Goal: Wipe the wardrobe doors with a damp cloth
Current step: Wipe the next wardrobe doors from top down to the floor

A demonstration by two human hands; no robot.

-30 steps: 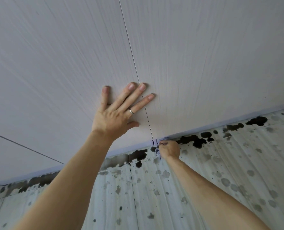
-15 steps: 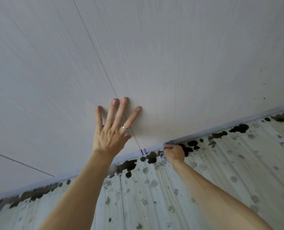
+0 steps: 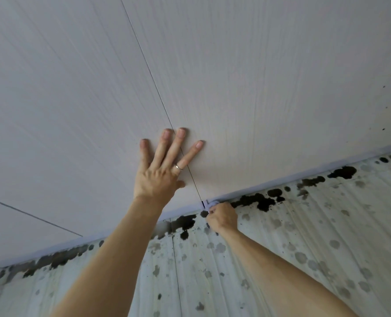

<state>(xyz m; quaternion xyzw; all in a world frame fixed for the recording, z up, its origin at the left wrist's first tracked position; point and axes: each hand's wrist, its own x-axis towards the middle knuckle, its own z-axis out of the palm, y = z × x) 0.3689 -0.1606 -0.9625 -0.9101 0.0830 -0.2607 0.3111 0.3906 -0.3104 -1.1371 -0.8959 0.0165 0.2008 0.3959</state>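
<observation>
I look steeply up at pale wood-grain wardrobe doors (image 3: 258, 88); a thin dark seam runs between two of them. My left hand (image 3: 162, 170) lies flat on the door face with fingers spread across that seam, a ring on one finger. My right hand (image 3: 222, 217) is closed around a small pale lilac cloth (image 3: 212, 204), pressed against the doors' top edge right beside the seam's upper end. Most of the cloth is hidden inside the fist.
Above the doors' top edge runs a whitish ribbed ceiling (image 3: 327, 236) with black mould patches (image 3: 258, 201) and grey spots along the joint. Another door seam (image 3: 29, 215) shows at the far left.
My right hand with the cloth has slid left along the top edge back to the seam. My left hand stays flat on the doors. The view has shifted slightly.
</observation>
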